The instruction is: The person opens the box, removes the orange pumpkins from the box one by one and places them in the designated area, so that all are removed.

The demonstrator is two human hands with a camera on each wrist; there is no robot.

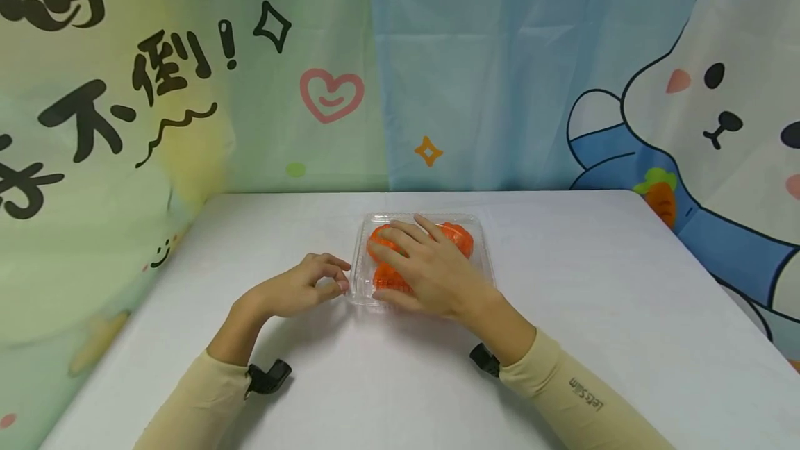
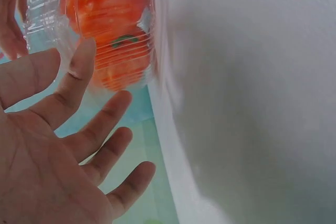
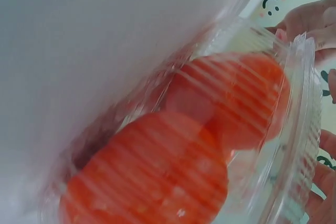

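A clear plastic clamshell box (image 1: pixel 484 255) stands on the white table, holding several orange-red tomatoes (image 1: pixel 459 238). My right hand (image 1: pixel 431 269) lies flat across the top of the box with its fingers spread, covering part of the fruit. By the left edge of the box is my left hand (image 1: pixel 306 287), fingertips right at the plastic side. Its fingers are loosely bent and spread in the left wrist view, with a green stem visible on one tomato (image 2: pixel 123 66). Close up in the right wrist view, tomatoes (image 3: pixel 147 177) press near the ribbed plastic wall (image 3: pixel 294 177).
The white table (image 1: pixel 625 297) extends around the box on all sides. Behind it hangs a printed cloth (image 1: pixel 475 75) with lettering, a heart and a cartoon rabbit. Each wrist carries a small black camera (image 1: pixel 269 376).
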